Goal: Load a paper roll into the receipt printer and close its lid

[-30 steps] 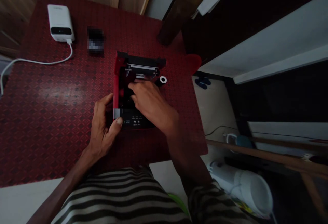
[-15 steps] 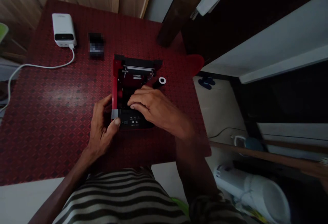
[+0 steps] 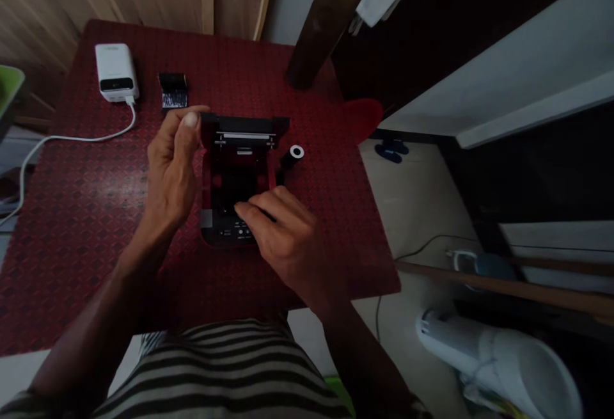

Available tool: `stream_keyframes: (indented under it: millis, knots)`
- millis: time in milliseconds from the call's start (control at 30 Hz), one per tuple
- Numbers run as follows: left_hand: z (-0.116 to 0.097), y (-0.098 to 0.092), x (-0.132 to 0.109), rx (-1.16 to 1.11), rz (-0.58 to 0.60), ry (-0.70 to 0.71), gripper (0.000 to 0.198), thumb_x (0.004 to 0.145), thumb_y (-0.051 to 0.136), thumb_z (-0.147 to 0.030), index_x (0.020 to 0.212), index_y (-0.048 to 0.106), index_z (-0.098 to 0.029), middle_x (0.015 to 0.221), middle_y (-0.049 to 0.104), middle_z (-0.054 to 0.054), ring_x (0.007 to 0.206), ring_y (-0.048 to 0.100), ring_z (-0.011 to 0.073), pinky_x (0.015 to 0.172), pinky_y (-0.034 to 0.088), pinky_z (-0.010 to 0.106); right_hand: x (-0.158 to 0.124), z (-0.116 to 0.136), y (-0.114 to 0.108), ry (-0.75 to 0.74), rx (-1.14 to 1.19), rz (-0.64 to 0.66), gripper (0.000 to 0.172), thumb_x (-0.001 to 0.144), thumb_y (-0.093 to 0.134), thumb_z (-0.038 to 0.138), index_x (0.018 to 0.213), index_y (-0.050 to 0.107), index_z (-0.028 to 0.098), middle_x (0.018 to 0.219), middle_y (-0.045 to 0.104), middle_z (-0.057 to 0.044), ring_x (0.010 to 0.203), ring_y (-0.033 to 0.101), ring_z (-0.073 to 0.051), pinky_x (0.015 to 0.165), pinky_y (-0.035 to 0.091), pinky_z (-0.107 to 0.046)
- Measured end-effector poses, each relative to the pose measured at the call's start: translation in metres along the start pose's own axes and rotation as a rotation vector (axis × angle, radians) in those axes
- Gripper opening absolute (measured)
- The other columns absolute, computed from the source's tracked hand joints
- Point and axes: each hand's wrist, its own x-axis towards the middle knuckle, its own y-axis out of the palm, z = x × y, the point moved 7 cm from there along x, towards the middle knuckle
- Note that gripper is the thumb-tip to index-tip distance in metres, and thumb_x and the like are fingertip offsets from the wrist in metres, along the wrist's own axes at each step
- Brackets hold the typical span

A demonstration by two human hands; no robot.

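A small red and black printer sits on the red patterned table with its lid raised at the far side. My left hand is lifted beside the printer's left edge, fingers curled and slightly apart, thumb up near the lid's corner, holding nothing. My right hand rests on the printer's front right, fingers bent down onto the black button panel. A small black roll with a white end lies just right of the printer.
A white power bank with a white cable lies at the table's far left, a small black item beside it. A dark post stands at the table's back. A white appliance lies on the floor at right.
My left hand left the printer's front left corner and rose toward the lid's left corner. My right hand slid from inside the open bay back onto the front panel.
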Motion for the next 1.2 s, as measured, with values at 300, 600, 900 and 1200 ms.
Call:
stream_keyframes:
  millis: [300,600,900,1200]
  knots:
    - [0.010,-0.011,-0.054,-0.114,-0.020,-0.133,0.046,0.093,0.100,-0.041,0.133,0.085,-0.026,0.149,0.084,0.009,0.146,0.077,0.0339,0.126,0.064,0.052,-0.011,0.020,-0.007,-0.065,-0.202,-0.173,0.030,0.119,0.064,0.001,0.113,0.088,0.019,0.105,0.088,-0.006,0.091,0.073,-0.020,0.075,0.052,-0.038]
    - [0.042,-0.006,-0.092,-0.231,0.080,-0.464,0.081,0.088,0.101,-0.059,0.158,0.075,-0.026,0.163,0.080,0.014,0.153,0.077,0.0409,0.125,0.068,0.053,-0.012,0.015,-0.013,0.006,-0.213,-0.194,0.015,0.120,0.075,0.017,0.113,0.088,0.016,0.099,0.090,-0.008,0.085,0.076,-0.022,0.077,0.057,-0.039]
    - [0.039,-0.003,-0.094,-0.273,0.137,-0.516,0.077,0.094,0.097,-0.053,0.163,0.074,-0.028,0.165,0.080,0.011,0.159,0.073,0.0417,0.131,0.064,0.057,-0.012,-0.006,-0.013,0.114,-0.019,-0.106,0.013,0.119,0.077,0.023,0.127,0.087,0.021,0.137,0.095,-0.013,0.128,0.089,-0.030,0.112,0.067,-0.048]
    - [0.045,-0.007,-0.097,-0.219,0.090,-0.514,0.073,0.095,0.098,-0.054,0.161,0.078,-0.030,0.157,0.085,0.011,0.142,0.084,0.0397,0.113,0.074,0.051,-0.018,-0.010,-0.007,0.203,0.098,-0.119,0.020,0.119,0.075,0.023,0.136,0.084,0.026,0.143,0.093,-0.012,0.135,0.087,-0.033,0.118,0.069,-0.058]
